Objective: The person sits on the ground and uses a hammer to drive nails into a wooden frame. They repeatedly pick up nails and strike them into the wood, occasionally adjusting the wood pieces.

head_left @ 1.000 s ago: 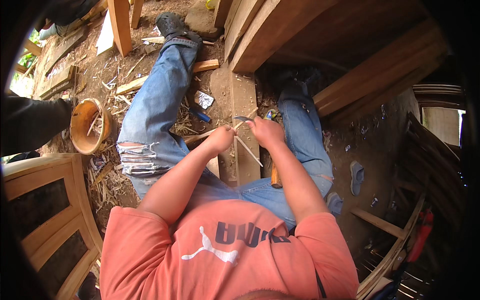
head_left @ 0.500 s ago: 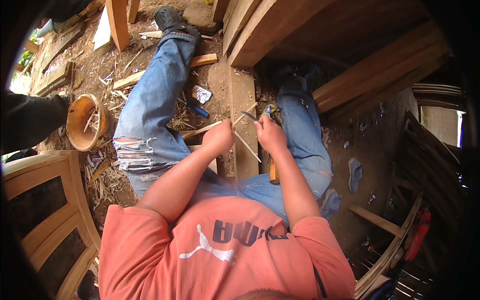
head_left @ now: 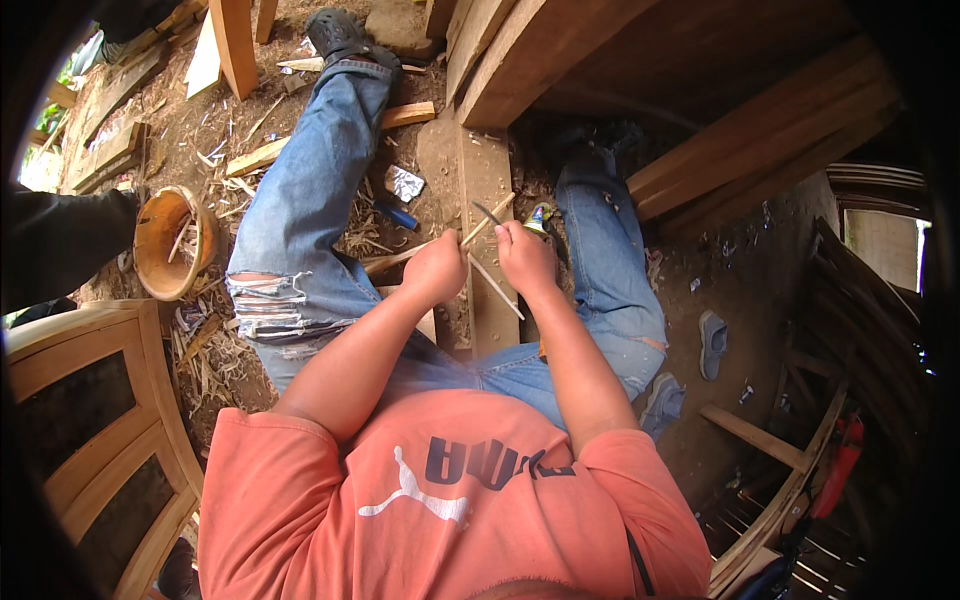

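My left hand (head_left: 437, 270) is closed round a thin wooden stick (head_left: 490, 217), whose free end points up and to the right. My right hand (head_left: 527, 260) grips a knife; the knife blade (head_left: 484, 211) reaches left from the fist, close against the stick or touching it. Its handle is hidden in my fingers. Between my legs and under the hands runs a long wooden plank (head_left: 486, 160). A second, pale thin stick (head_left: 497, 289) slants over the plank below my hands.
Wood shavings and offcuts litter the ground around a blue object (head_left: 398, 217) and a crumpled foil packet (head_left: 404, 184). An orange-brown bowl (head_left: 150, 250) stands at left beside a wooden chair frame (head_left: 165, 400). Heavy timber (head_left: 560, 60) rises ahead; sandals (head_left: 712, 345) lie at right.
My right hand has moved up and left, bringing the knife blade farther along the stick toward its free end. My left hand has barely moved.
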Demonstrator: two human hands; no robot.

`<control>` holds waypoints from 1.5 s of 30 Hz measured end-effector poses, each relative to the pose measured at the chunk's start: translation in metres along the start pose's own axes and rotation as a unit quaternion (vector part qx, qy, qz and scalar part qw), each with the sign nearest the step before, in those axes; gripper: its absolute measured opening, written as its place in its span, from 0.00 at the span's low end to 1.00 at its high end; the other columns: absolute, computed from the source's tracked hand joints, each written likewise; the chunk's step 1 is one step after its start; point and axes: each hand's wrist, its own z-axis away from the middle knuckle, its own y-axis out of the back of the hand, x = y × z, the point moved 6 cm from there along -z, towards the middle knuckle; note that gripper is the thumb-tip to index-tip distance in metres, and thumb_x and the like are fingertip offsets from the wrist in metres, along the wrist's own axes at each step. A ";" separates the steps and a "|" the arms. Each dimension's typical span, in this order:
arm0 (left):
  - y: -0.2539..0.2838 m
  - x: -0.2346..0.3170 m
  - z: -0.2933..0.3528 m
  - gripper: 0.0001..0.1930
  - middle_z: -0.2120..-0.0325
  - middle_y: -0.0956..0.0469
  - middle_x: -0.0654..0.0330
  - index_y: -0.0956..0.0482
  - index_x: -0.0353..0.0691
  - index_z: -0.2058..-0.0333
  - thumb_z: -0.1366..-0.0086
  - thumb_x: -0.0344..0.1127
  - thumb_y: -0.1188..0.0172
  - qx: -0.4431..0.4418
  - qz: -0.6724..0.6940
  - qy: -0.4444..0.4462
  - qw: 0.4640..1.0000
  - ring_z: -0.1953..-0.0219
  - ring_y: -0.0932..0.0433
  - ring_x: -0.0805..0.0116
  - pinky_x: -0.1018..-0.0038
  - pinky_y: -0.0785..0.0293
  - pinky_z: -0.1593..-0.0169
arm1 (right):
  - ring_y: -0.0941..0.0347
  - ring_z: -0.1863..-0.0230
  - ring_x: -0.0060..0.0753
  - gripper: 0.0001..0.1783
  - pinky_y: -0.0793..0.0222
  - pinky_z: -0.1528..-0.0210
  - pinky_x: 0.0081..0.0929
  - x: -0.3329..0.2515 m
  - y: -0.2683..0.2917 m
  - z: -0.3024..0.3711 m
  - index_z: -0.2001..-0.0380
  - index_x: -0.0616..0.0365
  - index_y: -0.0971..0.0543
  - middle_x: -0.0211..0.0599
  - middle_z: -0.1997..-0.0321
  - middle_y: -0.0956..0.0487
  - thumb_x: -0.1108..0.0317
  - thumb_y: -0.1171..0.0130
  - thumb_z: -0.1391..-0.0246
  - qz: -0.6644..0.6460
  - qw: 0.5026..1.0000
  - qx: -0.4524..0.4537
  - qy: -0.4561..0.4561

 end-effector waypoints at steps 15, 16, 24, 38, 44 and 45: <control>-0.013 -0.014 -0.016 0.19 0.59 0.18 0.37 0.20 0.33 0.57 0.25 0.44 0.51 -0.016 0.128 -0.019 0.991 0.52 0.19 0.38 0.52 0.26 0.47 | 0.21 0.63 0.61 0.24 0.28 0.61 0.50 0.003 -0.002 -0.011 0.64 0.57 0.20 0.51 0.68 0.17 0.44 0.47 0.32 0.003 0.991 -0.097 -0.090; -0.014 -0.016 -0.018 0.19 0.59 0.18 0.37 0.19 0.33 0.57 0.25 0.44 0.51 -0.019 0.145 -0.013 0.989 0.52 0.19 0.38 0.53 0.26 0.47 | 0.21 0.63 0.60 0.24 0.28 0.61 0.50 0.007 0.002 -0.014 0.64 0.56 0.20 0.51 0.68 0.18 0.44 0.46 0.32 0.024 0.991 -0.066 -0.112; -0.018 -0.019 -0.019 0.18 0.63 0.18 0.44 0.18 0.35 0.55 0.25 0.44 0.50 -0.037 0.158 -0.012 0.987 0.58 0.19 0.51 0.59 0.26 0.51 | 0.21 0.62 0.62 0.27 0.29 0.61 0.53 0.022 0.008 -0.011 0.65 0.57 0.20 0.53 0.67 0.18 0.42 0.50 0.30 0.028 0.992 -0.059 -0.104; -0.018 -0.021 -0.022 0.19 0.62 0.18 0.37 0.19 0.32 0.57 0.25 0.43 0.50 -0.026 0.191 -0.011 0.981 0.55 0.19 0.40 0.54 0.26 0.49 | 0.20 0.59 0.62 0.30 0.27 0.59 0.55 0.001 0.016 -0.009 0.64 0.57 0.20 0.52 0.64 0.16 0.39 0.53 0.30 0.114 0.985 -0.102 -0.075; -0.018 -0.020 -0.023 0.18 0.62 0.18 0.37 0.19 0.33 0.57 0.25 0.43 0.50 -0.014 0.179 -0.013 0.984 0.55 0.19 0.40 0.54 0.26 0.49 | 0.19 0.58 0.62 0.30 0.25 0.57 0.56 -0.013 0.003 -0.011 0.63 0.57 0.19 0.54 0.63 0.16 0.38 0.50 0.32 0.078 0.989 -0.126 -0.018; -0.018 -0.019 -0.024 0.18 0.61 0.18 0.37 0.19 0.33 0.57 0.25 0.43 0.50 -0.018 0.180 -0.011 0.983 0.55 0.19 0.39 0.54 0.26 0.49 | 0.20 0.58 0.63 0.29 0.26 0.57 0.56 -0.010 0.006 -0.016 0.64 0.57 0.19 0.54 0.63 0.16 0.39 0.50 0.33 0.084 0.990 -0.106 -0.040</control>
